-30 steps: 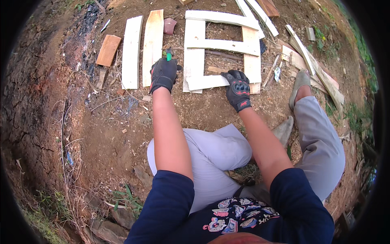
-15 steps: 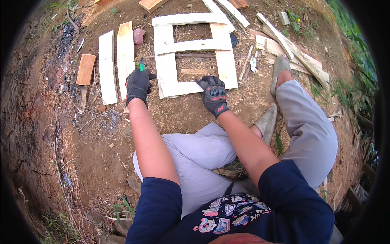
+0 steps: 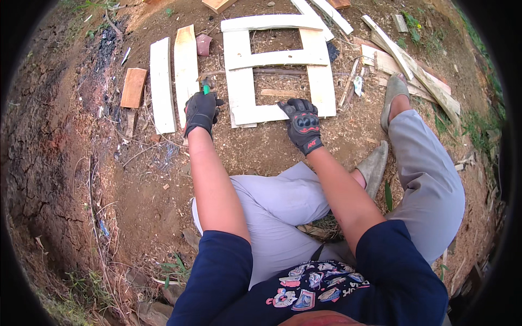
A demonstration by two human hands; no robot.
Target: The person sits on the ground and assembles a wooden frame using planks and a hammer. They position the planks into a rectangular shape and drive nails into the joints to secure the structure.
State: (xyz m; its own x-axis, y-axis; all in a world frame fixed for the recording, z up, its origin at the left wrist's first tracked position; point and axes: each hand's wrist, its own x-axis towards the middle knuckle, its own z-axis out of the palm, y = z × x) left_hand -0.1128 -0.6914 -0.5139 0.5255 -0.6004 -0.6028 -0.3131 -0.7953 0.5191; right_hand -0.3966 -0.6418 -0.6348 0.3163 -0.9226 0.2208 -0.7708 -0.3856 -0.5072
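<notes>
A frame of pale wooden boards (image 3: 239,87) lies flat on the dirt, with two uprights and three crosspieces. My right hand (image 3: 303,122), in a black glove with red trim, rests on the bottom crosspiece (image 3: 266,113), its thumb and fingers apart. Left of the frame, my gloved left hand (image 3: 201,111) is closed around what looks like a hammer with a green handle (image 3: 206,88). Most of the handle is hidden in the fist, and only the green part and a small, dull head show. That hand is apart from the frame.
Two pale boards (image 3: 162,87) (image 3: 186,60) lie left of my left hand, with a reddish-brown block (image 3: 133,88) beyond them. A pile of loose planks (image 3: 397,65) is to the right, near my shoe (image 3: 395,98). Wood shavings and twigs litter the soil.
The whole view has shifted, so everything sits a little farther right. Both hands keep nearly the same places relative to the frame, and the left still grips the hammer.
</notes>
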